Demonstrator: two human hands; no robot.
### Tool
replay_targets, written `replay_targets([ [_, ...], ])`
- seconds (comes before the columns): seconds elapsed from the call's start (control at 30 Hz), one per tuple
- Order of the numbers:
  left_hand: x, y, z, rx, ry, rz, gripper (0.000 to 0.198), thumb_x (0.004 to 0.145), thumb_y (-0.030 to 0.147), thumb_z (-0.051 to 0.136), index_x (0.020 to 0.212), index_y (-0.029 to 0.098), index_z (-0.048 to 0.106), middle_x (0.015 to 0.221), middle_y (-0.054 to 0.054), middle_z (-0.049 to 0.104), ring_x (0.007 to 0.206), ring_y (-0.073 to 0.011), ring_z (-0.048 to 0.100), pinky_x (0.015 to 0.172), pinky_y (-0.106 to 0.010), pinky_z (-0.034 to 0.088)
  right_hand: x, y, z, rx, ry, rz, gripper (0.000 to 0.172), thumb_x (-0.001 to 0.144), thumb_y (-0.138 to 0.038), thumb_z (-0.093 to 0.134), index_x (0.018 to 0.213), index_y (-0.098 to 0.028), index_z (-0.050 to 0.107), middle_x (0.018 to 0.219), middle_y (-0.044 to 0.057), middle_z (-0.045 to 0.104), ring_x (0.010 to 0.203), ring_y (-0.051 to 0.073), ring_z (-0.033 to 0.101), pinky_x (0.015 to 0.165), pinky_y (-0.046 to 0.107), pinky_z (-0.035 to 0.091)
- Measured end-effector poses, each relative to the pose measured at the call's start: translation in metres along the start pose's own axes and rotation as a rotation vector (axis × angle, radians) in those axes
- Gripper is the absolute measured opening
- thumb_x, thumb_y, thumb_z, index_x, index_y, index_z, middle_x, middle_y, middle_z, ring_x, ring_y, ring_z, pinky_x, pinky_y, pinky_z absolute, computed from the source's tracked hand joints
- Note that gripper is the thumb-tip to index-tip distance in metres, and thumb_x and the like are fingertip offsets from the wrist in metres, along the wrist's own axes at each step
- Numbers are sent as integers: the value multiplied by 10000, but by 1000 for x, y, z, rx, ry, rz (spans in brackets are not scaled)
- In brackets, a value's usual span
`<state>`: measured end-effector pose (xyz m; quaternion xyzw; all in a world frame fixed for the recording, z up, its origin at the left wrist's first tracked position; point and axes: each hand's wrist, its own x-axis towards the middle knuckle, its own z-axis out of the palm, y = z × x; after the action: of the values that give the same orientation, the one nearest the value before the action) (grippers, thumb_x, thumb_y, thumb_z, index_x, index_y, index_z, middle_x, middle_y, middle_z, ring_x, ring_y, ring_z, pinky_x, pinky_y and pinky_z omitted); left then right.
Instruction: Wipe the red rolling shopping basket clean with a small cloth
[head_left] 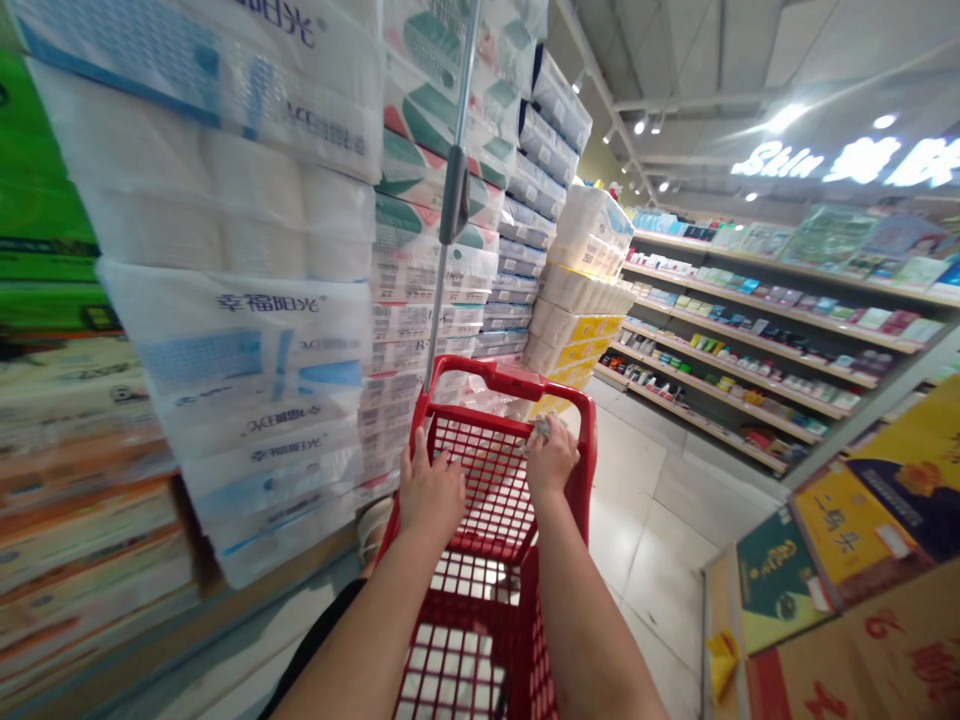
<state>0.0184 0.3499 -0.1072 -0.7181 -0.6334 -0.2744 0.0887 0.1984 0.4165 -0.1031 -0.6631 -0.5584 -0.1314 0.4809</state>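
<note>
A red plastic shopping cart (589,430) stands in front of me, with a grid seat panel (487,470) and a deeper basket below. My left hand (433,492) lies against the left side of the frame beside the grid, its fingers stretched out and apart; the fingertips' exact contact is hard to see. At the right of the upper crossbar, my right hand (553,458) is closed around a crumpled greyish-white wad (551,425), which looks like tissue or cloth. A metal pole (437,310) with a dark grey clamp (454,195) rises from the cart's left corner.
Tall stacks of wrapped toilet paper (262,380) line the left, close to the cart. Cartons (840,530) stand at the lower right. Shelves of small boxes (750,320) are farther back. Pale tiled floor (637,520) runs between the cart and the cartons.
</note>
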Motion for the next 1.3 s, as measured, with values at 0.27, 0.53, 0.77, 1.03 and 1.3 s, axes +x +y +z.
replay_targets([
  [0.27, -1, 0, -1, -24, 24, 2, 292, 870, 283, 481, 979, 194, 736, 1199, -77, 664, 1447, -399, 124, 1160, -581, 123, 2, 2, 9, 128, -151, -350, 423, 873, -122, 403, 1233, -222, 602, 1265, 52, 630, 1194, 201, 528, 1049, 366, 349],
  [0.53, 0, 0, 4, -2, 31, -16, 319, 874, 285, 474, 1062, 198, 716, 1250, -63, 640, 1448, -395, 124, 1170, -571, 109, -9, -13, 16, 133, -225, -417, 469, 861, -90, 412, 1273, -242, 579, 1360, 38, 564, 1289, 182, 457, 1085, 352, 311],
  [0.77, 0, -2, 5, 0, 16, -28, 414, 877, 291, 462, 1242, 192, 631, 1323, -69, 595, 1453, -377, 125, 1176, -561, 101, 8, 1, -5, -8, -98, -13, 406, 904, -223, 431, 1280, -219, 581, 1225, 91, 649, 1150, 275, 534, 1020, 487, 290],
  [1.03, 0, 5, 4, 29, 28, -72, 488, 888, 292, 456, 1365, 220, 523, 1439, -70, 496, 1457, -361, 128, 1160, -561, 139, 7, 3, -5, 29, -166, -72, 360, 905, -183, 428, 1202, -230, 628, 1214, 64, 658, 1113, 231, 566, 990, 391, 322],
  [1.3, 45, -1, 2, 71, 148, -355, 683, 872, 324, 452, 1474, 40, 295, 1532, -234, 294, 1381, -393, 308, 1079, -529, 318, 9, 3, 4, 110, -199, -150, 334, 871, -151, 475, 1147, -203, 656, 1146, 54, 686, 1055, 214, 582, 985, 347, 350],
])
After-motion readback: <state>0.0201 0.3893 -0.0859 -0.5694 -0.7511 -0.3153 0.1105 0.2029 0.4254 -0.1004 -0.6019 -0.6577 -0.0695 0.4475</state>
